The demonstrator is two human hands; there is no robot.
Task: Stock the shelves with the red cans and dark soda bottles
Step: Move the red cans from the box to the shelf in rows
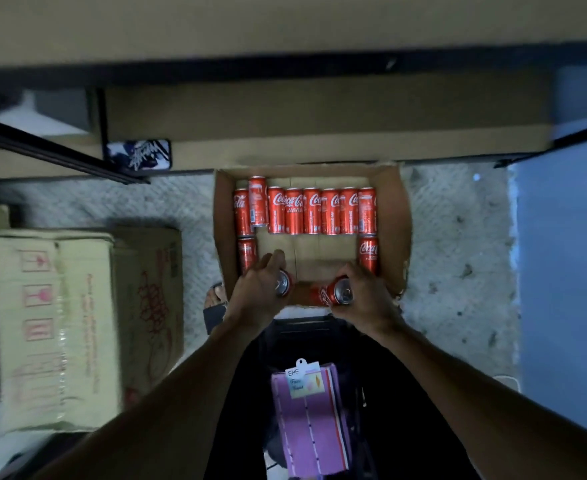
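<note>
- Since both hands are closed round red cans at the near edge of the cardboard box (401,216), the left hand (259,286) round one can (282,285) and the right hand (366,294) round a tilted can (336,293), either one-handed hold could slip on the lift and drop its can onto the others.
- A row of cans (312,211) fills the box's far side.
- A shelf (319,112) lies just beyond the box; its dark upper edge might catch a rising can.
- Left of the box lies a closed carton (77,323), and a sandalled foot (215,301) is beside its near-left corner.
- No dark bottles show.
</note>
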